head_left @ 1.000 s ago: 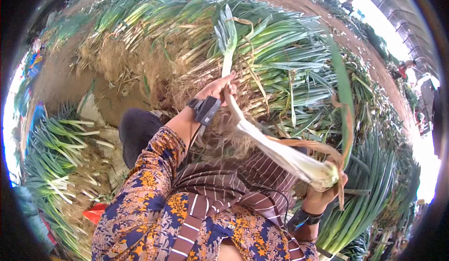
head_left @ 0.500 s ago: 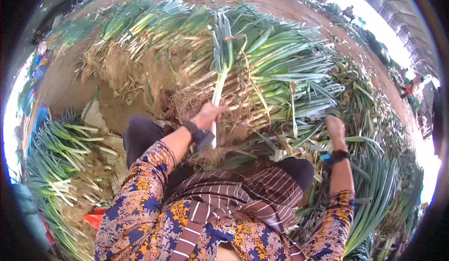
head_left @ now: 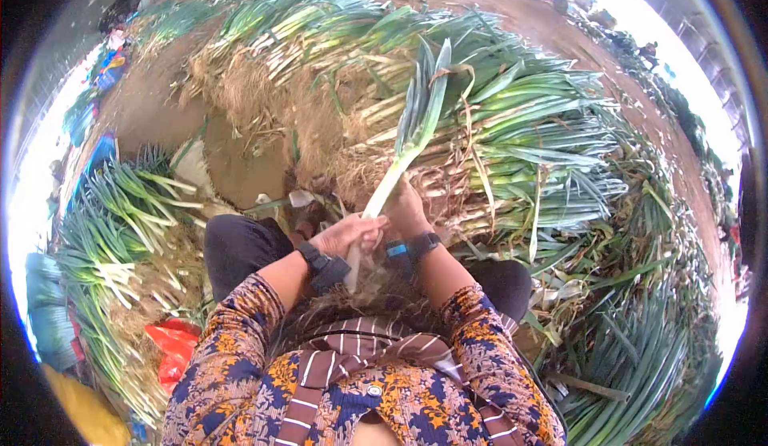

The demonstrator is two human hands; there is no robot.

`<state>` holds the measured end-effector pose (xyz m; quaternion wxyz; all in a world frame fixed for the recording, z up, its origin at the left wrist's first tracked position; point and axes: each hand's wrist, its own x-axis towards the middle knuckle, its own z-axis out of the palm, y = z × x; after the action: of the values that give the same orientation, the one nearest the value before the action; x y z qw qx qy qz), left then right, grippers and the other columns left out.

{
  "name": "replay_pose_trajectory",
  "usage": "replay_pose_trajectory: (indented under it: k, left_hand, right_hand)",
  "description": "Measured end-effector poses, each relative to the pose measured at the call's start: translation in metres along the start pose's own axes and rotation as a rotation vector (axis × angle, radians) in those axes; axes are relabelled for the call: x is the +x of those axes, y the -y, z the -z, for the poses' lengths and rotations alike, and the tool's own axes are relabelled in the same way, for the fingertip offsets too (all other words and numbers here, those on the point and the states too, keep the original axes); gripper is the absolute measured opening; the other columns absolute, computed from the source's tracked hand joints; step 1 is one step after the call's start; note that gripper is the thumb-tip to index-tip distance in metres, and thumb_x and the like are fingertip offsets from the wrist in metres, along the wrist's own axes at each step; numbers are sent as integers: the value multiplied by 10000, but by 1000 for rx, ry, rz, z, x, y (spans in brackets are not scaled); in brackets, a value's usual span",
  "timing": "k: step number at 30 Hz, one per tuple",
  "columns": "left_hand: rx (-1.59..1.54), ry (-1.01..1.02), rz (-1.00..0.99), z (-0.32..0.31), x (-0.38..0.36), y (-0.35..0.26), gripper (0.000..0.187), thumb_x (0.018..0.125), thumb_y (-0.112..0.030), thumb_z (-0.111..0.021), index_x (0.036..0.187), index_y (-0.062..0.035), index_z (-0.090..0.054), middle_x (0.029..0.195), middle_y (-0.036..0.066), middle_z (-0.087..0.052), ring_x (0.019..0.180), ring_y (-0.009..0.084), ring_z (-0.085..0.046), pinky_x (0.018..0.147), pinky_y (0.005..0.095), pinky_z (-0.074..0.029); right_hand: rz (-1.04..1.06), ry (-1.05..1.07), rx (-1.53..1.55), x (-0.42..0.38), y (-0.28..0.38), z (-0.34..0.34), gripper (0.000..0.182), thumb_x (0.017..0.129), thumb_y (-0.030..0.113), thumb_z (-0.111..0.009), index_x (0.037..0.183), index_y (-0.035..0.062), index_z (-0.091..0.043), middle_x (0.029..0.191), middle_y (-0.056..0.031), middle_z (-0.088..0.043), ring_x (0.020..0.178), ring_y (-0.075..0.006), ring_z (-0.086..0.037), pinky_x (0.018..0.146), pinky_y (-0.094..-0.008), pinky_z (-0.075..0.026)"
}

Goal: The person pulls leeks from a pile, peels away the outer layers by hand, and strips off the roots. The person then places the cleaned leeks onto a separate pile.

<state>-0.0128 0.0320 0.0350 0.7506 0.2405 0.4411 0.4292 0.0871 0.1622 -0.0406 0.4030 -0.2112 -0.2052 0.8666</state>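
A single leek (head_left: pixel 388 180) stands tilted in front of me, its green leaves up and its white stalk down. My left hand (head_left: pixel 346 236) is closed round the lower stalk, above the blurred, hairy roots. Against the right side of the same stalk, my right hand (head_left: pixel 406 210) is closed, with its fingertips partly hidden behind the leek. Just beyond both hands lies a large heap of leeks (head_left: pixel 528 126), root ends toward me.
To my left are more leeks (head_left: pixel 112 222) with pale stalks, beside a red plastic bag (head_left: pixel 172 352). Long green leaves (head_left: pixel 640 358) are piled at my right. A yellow object (head_left: pixel 84 406) sits at the lower left. Bare brown ground (head_left: pixel 248 162) shows ahead.
My right hand has come in from the far right to the leek's stalk. The leek now leans further right, still in my left hand. The view has shifted slightly.
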Motion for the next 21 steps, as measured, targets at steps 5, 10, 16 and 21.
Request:
replay_pose_trajectory:
  k: [5, 10, 16, 21]
  left_hand:
    - [-201, 22, 111, 15, -6, -4, 253, 888, -319, -606, 987, -106, -515, 609, -64, -440, 482, 51, -386, 434, 213, -325]
    - [4, -262, 66, 15, -7, -6, 281, 843, -292, -672, 987, -109, -515, 673, -22, -537, 457, 87, -461, 370, 242, -383]
    - [412, -313, -9, 68, 5, 2, 174, 908, -231, -556, 960, -65, -557, 752, 57, -603, 683, 160, -624, 526, 294, -536]
    - [90, -159, 36, 65, -12, -18, 190, 902, -272, -586, 826, -105, -533, 666, -22, -541, 553, 111, -520, 498, 266, -442]
  right_hand:
    - [18, -149, -211, -1, -21, 7, 228, 953, 192, -463, 1085, 23, -541, 876, -96, -602, 756, -191, -596, 672, -337, -495]
    - [80, -244, -947, 32, -69, 98, 147, 866, 83, -520, 956, -7, -594, 720, -104, -602, 666, -222, -600, 573, -361, -485]
    - [-30, 424, -2271, -37, -62, 86, 221, 789, 113, -557, 944, -8, -659, 1126, -241, -576, 878, -396, -609, 770, -492, -475]
    - [-399, 62, -2246, -57, -68, 128, 350, 841, 177, -523, 1148, 25, -593, 1145, -301, -553, 929, -402, -623, 822, -465, -507]
